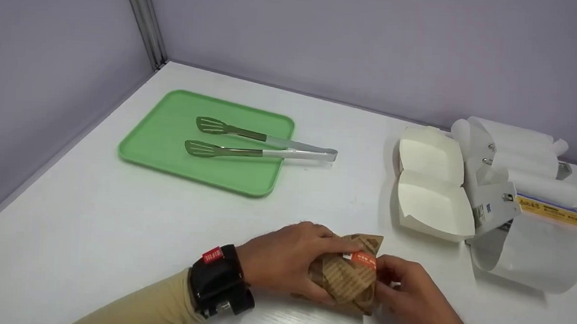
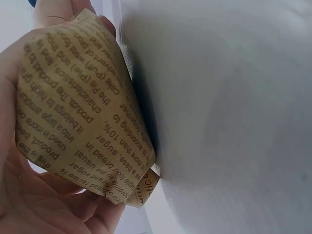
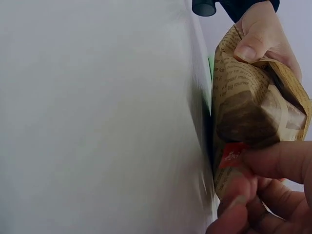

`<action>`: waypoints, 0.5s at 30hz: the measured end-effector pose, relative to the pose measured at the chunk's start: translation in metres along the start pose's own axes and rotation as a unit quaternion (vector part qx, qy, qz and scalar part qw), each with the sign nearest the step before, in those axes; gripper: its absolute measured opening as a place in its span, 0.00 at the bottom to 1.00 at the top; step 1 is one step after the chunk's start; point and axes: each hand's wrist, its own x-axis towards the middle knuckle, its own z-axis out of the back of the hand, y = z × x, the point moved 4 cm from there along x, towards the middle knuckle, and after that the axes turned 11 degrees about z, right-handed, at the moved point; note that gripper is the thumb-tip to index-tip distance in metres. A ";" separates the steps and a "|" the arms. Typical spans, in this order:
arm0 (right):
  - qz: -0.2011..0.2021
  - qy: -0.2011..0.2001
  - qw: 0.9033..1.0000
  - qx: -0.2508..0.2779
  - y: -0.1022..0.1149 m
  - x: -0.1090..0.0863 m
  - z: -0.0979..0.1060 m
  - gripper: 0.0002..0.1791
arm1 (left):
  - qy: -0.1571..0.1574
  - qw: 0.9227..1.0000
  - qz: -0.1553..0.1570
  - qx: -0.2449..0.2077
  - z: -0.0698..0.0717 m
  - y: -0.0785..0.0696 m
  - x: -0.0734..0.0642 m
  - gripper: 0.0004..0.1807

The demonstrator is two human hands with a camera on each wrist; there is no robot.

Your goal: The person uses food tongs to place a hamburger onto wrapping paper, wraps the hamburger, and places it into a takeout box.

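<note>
A small parcel (image 1: pixel 344 281) wrapped in brown, print-patterned paper stands low on the white table, near its front. My left hand (image 1: pixel 283 258) grips it from the left, thumb on the near side and fingers over the far side. An orange-red sticker strip (image 1: pixel 364 259) runs across the parcel's top and down its right side. At that side, my right hand (image 1: pixel 412 292) pinches the strip's red end (image 3: pixel 231 155) between thumb and fingers. The right wrist view shows folded paper flaps at this end. What the paper wraps is hidden.
A green tray (image 1: pixel 156 138) lies at the back left, with metal tongs (image 1: pixel 298 154) resting across it and past its right edge. To the right sit an opened white takeaway box (image 1: pixel 431 162) and a rack of clear film rolls (image 1: pixel 536 249). Walls border the table.
</note>
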 end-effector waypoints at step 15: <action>-0.098 -0.013 0.972 0.214 0.005 -0.004 -0.004 0.07 | -0.024 1.000 -0.005 0.010 0.000 -0.001 -0.001 0.45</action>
